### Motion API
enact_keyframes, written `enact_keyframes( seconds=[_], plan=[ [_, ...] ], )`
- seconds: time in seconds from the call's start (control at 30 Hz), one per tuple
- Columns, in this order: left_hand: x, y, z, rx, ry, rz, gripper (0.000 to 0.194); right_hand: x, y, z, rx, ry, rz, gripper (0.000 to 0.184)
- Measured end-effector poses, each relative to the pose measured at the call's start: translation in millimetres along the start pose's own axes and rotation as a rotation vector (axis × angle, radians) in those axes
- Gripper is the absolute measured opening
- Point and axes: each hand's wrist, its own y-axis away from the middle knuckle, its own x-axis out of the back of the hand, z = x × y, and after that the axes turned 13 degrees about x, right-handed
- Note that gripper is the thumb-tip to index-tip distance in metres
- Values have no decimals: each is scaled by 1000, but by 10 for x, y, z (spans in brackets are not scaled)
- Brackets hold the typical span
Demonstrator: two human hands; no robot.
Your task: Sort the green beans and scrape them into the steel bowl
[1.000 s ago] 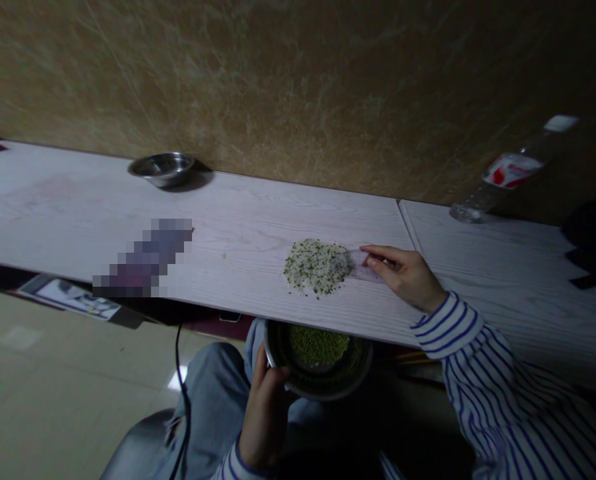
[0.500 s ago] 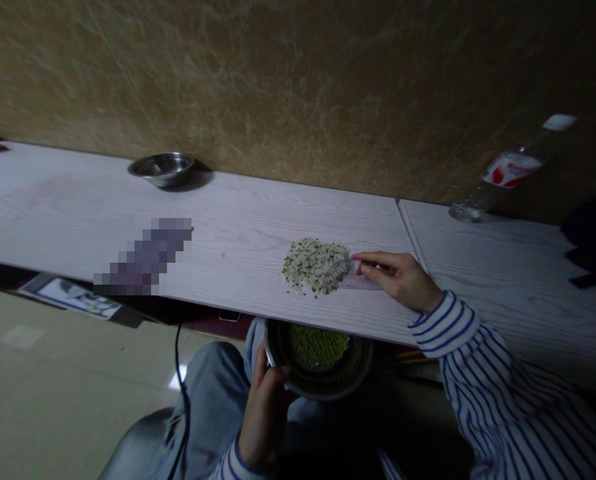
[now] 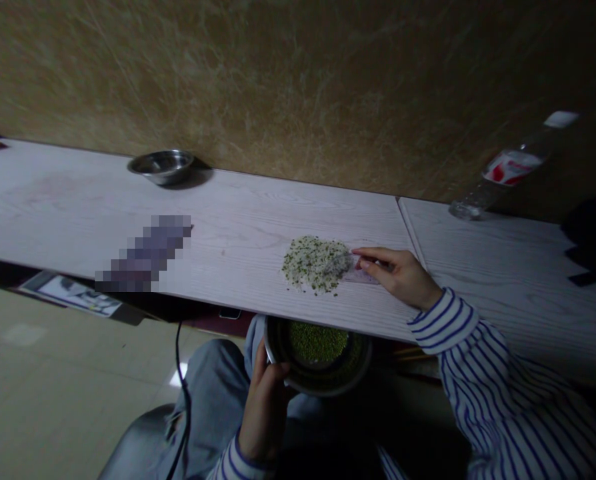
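Observation:
My left hand (image 3: 269, 403) grips the rim of a round metal bowl (image 3: 323, 392), thumb over the edge, below the table's front edge. Green beans that look like mung beans (image 3: 318, 343) cover its bottom. On the tabletop lies a flat heap of white rice mixed with green beans (image 3: 311, 262). At the heap's right edge, my right hand (image 3: 401, 273) pinches a thin see-through plastic piece (image 3: 355, 270), faintly purple. Its front touches the grains. Its exact kind is hard to make out, and my fingers hide part of it.
An empty steel bowl (image 3: 162, 167) stands by the wall at the left. A blurred-out flat object (image 3: 148, 257) lies nearer the front edge. At the right stands a clear bottle (image 3: 511, 167) beside a dark object (image 3: 593, 233). A black cable (image 3: 183, 387) hangs by my knee.
My right hand and the plastic piece have hardly moved at the heap's edge. My left hand keeps its hold on the bowl. The whole view has shifted very slightly.

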Motion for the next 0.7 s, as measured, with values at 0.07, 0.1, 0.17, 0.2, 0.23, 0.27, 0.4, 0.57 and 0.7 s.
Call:
enact_keyframes(
  seconds=[0.07,0.1,0.17,0.2,0.23,0.27,0.4,0.57,0.7],
  plan=[
    [1,3,0,8,-6,-6,76,1,4,-12,6,-1,-29,30],
    [1,4,1,8,-8,-12,76,3,6,-17,6,-7,-44,31],
    [1,5,2,-2,-4,-22,76,8,12,-27,0,-25,-64,31],
    [0,5,3,-6,3,-23,76,11,15,-31,-4,-35,-73,32],
    [0,4,3,-8,9,-20,75,14,17,-34,-9,-47,-82,32],
    [1,2,4,-8,12,-16,75,16,19,-37,-14,-58,-90,32],
    [17,-13,2,14,14,-25,73,31,20,-55,-22,-87,-126,32],
    [36,-20,-7,12,14,-16,73,51,12,-75,-29,-96,-91,32],
    [24,-6,-11,7,7,-13,74,49,4,-89,-13,-101,-102,31]
  ],
)
